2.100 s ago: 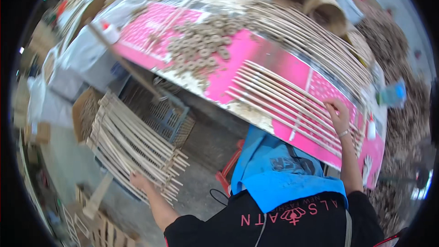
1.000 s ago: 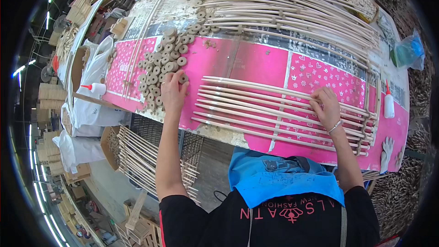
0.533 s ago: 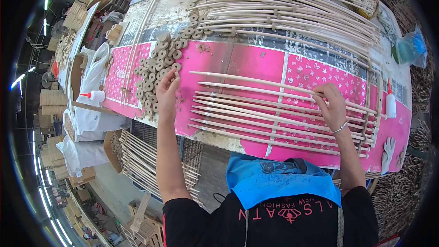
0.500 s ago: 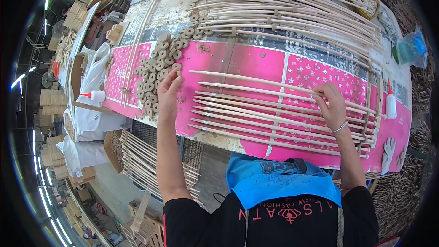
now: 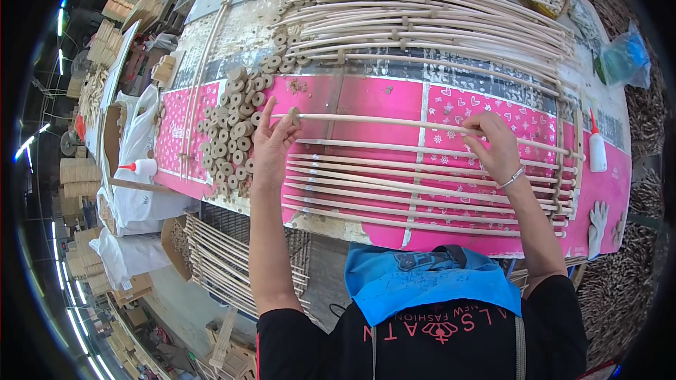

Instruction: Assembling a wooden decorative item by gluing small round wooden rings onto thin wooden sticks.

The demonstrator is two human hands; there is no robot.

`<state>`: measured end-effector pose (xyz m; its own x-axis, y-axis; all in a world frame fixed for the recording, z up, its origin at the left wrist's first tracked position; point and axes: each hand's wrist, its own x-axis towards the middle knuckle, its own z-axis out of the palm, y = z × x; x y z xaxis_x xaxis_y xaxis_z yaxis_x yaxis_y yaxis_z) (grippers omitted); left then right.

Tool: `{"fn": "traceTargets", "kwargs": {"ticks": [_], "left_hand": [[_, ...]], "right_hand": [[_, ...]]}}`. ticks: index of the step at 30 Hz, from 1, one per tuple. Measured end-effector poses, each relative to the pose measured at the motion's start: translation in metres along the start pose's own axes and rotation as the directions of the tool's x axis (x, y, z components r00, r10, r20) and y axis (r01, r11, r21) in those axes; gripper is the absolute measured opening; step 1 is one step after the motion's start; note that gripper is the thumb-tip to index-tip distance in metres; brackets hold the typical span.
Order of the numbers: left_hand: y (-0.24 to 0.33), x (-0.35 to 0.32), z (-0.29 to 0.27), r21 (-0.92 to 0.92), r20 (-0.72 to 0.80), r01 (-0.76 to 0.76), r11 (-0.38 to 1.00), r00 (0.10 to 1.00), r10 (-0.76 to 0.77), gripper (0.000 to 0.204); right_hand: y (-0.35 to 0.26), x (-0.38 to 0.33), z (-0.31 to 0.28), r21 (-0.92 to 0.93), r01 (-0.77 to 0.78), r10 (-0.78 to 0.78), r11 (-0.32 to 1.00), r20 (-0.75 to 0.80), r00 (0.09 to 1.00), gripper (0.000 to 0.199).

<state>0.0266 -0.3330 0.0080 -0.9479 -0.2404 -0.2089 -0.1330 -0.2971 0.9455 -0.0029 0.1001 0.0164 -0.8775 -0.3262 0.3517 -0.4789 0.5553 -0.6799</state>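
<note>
My left hand (image 5: 269,149) pinches a small round wooden disc (image 5: 294,115) between thumb and fingers, its index finger pointing up. The disc sits at the left tip of a long pale wooden rod (image 5: 380,122). Farther along that rod, my right hand (image 5: 495,146) grips it between thumb and fingertips; a bracelet circles the wrist. Several similar rods (image 5: 394,181) lie side by side nearer me, their right ends by a wooden strip (image 5: 579,162). Just beyond my left hand is a heap of discs with centre holes (image 5: 229,127).
More rods (image 5: 436,21) lie in a bundle across the table's far side. Glue bottles with red tips stand at right (image 5: 597,149) and lie at left (image 5: 141,167). A white glove (image 5: 597,226) rests near the right edge. Below the table is a rack of rods (image 5: 232,257).
My left hand has come from the disc heap to the rod's left tip, now with a disc in its fingers. My right hand still holds the rod; the view has shifted slightly.
</note>
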Motion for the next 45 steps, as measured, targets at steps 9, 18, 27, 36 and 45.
{"fn": "traceTargets", "kwargs": {"ticks": [9,18,27,36,45], "left_hand": [[-0.019,0.033,0.037,0.076,-0.043,-0.078,0.994,0.996,0.081,0.082],[-0.039,0.070,0.012,0.192,0.095,-0.159,0.968,0.985,0.143,0.081],[-0.028,0.061,0.029,0.407,0.072,-0.102,0.908,0.994,0.079,0.069],[-0.004,0.057,0.044,0.869,0.439,-0.494,0.028,0.797,0.415,0.047],[-0.011,0.077,0.050,0.844,0.496,-0.536,0.030,0.800,0.338,0.039]], "right_hand": [[0.035,0.014,-0.008,-0.236,0.026,-0.024,0.971,0.011,1.000,0.015],[0.064,0.029,0.012,-0.097,-0.168,0.179,0.981,0.122,0.976,0.018],[0.085,0.031,0.027,-0.070,-0.039,0.041,0.997,0.028,0.999,0.021],[0.074,0.029,0.009,-0.071,-0.094,0.102,0.993,0.112,0.988,0.019],[0.080,0.031,0.013,-0.261,0.003,0.016,0.965,0.067,0.998,0.018]]}}
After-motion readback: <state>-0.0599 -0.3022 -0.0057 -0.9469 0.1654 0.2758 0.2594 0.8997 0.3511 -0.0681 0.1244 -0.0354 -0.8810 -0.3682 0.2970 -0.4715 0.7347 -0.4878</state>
